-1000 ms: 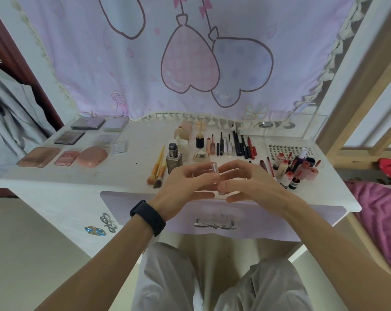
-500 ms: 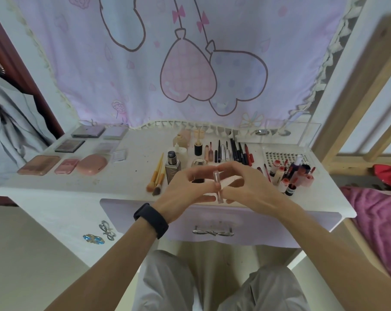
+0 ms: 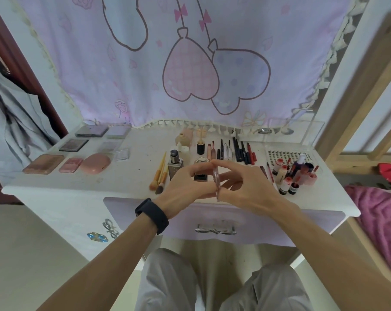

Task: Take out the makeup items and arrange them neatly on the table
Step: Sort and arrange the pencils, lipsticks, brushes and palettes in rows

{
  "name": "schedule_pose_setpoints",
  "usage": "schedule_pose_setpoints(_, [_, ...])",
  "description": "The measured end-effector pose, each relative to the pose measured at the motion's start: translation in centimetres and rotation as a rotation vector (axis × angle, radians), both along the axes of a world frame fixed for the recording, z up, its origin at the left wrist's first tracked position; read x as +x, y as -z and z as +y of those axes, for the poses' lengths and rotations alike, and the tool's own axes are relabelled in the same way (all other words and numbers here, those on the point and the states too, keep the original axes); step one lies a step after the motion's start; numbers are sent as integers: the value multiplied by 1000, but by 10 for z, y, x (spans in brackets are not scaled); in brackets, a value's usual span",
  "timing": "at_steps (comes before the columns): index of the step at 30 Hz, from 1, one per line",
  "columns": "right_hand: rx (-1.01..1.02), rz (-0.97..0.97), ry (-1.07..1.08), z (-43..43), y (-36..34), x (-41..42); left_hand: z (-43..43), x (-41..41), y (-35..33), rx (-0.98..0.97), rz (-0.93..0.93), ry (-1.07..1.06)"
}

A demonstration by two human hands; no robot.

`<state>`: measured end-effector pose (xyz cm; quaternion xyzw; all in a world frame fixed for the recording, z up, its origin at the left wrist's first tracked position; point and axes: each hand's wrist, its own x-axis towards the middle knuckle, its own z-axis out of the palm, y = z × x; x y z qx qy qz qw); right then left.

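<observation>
Left hand [image 3: 185, 184] | right hand [image 3: 243, 187] | both pinch slim tube [image 3: 216, 181] upright | above table [image 3: 77, 187] front edge

Slim clear tube [image 3: 216, 182]: pinkish, near upright, pinched between left hand [image 3: 185, 187] and right hand [image 3: 241, 185] over the table [image 3: 127, 176] front edge. On the table: palettes [image 3: 73, 144] at left, brushes [image 3: 159, 176] centre, pencils [image 3: 239, 151] in a rear row, small bottles [image 3: 288, 176] clustered at right.

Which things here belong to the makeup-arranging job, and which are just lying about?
Job: slim clear tube pinched between left hand and right hand; brushes, pencils, compacts, small bottles laid out on the table.
Lying about: curtain, grey garment, pink blanket, wristband.
</observation>
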<state>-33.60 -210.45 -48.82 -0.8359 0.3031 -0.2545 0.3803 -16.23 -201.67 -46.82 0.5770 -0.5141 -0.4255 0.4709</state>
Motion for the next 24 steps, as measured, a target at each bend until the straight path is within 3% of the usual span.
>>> schedule_pose_setpoints(7, [69, -124, -11, -2, 2, -3, -2, -4, 0, -34, -14, -22])
schedule_pose_setpoints(15, [-46, -140, -17, -1, 3, -7, -4, -5, 1, -76, -151, -16])
schedule_pose_setpoints(17, [101, -193, -34, -2, 1, -8, -3, -3, 1, -126, -192, -31])
schedule_pose_setpoints(20, [685, -352, -56, -6, -7, -6, 0, 0, 3, -216, -325, -54])
schedule_pose_setpoints(21, [795, -362, -69, -7, -9, -6, 0, 0, 3, -242, -405, -48])
schedule_pose_setpoints(24, [771, -268, -112, -7, -12, 0, 4, -3, 5, -266, -613, -6])
